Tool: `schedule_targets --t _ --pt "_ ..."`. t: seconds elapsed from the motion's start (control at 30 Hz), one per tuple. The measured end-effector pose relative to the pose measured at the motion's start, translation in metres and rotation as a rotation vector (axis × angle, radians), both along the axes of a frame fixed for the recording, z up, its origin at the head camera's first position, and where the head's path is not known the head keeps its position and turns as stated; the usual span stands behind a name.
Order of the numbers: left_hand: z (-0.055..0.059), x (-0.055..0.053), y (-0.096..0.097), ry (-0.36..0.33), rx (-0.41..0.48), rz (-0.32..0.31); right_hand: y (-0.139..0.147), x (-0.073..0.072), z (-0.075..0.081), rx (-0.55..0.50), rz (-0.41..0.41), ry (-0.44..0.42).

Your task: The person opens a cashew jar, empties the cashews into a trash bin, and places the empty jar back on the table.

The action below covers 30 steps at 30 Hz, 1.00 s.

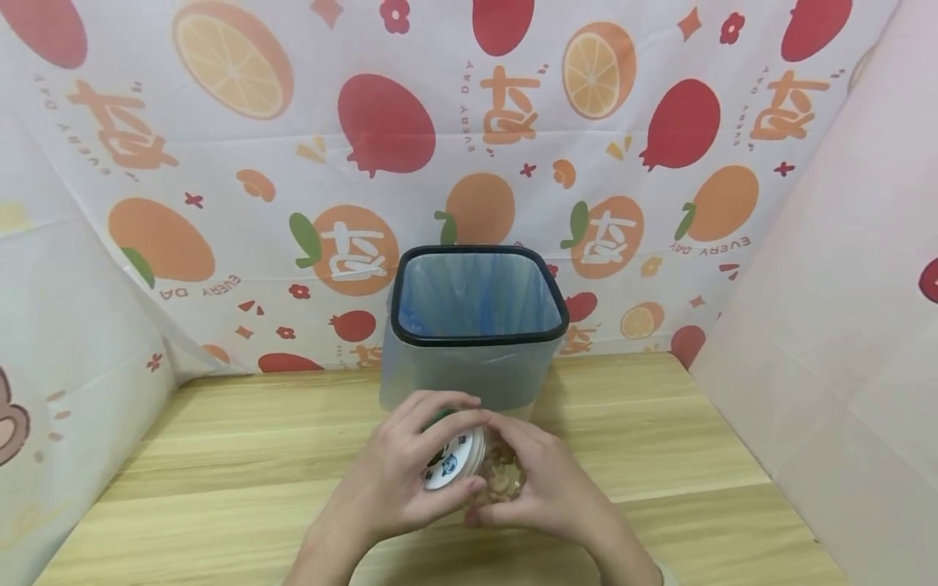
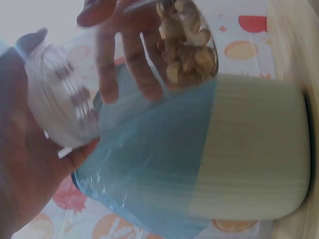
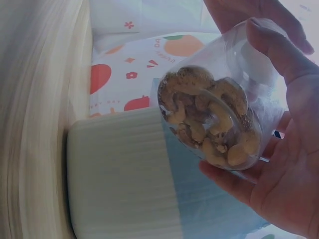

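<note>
Both hands meet in front of the bin around a clear plastic jar (image 1: 504, 478) of cashews. My left hand (image 1: 399, 464) grips the round lid (image 1: 449, 462), white with small printed figures, at the jar's mouth end. Fingers and thumb of my right hand (image 1: 553, 480) curl round the jar's body. The jar lies tilted on its side, its base towards the right, with the cashews (image 3: 209, 117) gathered at that base in the right wrist view. From the left wrist, the lid (image 2: 62, 97) shows as a clear, ridged ring against the left palm.
A bin (image 1: 469, 370) with a black rim and a bluish bag liner (image 1: 476, 293) stands just beyond the hands on the wood-patterned table (image 1: 242, 480). Behind it hangs a fruit-printed cloth (image 1: 440, 49), and pale cloth walls (image 1: 813, 325) close off both sides.
</note>
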<state>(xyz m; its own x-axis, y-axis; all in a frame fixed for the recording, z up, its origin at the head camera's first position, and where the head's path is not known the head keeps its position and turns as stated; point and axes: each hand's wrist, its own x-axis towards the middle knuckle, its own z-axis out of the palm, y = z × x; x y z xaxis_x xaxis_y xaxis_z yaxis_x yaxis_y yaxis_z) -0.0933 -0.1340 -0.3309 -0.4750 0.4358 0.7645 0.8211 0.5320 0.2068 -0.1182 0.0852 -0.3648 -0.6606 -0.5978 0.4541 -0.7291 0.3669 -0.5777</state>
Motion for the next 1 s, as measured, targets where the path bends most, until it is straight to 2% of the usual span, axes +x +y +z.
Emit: schedule_targets --t 0.17,0.33,0.53,0.77,1.0 --pt "0.002 -0.005 0.000 0.045 0.021 -0.077 0.001 -0.005 -0.001 -0.085 0.078 -0.032" --pt "0.000 -0.009 0.001 0.106 0.058 -0.077 0.000 -0.005 -0.002 -0.114 0.101 -0.053" --pt "-0.003 -0.006 0.004 0.167 0.103 -0.061 -0.008 0.003 -0.005 -0.155 0.146 -0.055" --pt "0.001 -0.008 0.008 0.203 0.148 -0.049 -0.012 0.004 -0.003 -0.141 0.051 0.074" --pt "-0.002 -0.006 0.008 0.171 0.178 -0.033 -0.016 0.005 -0.006 -0.126 0.008 0.137"
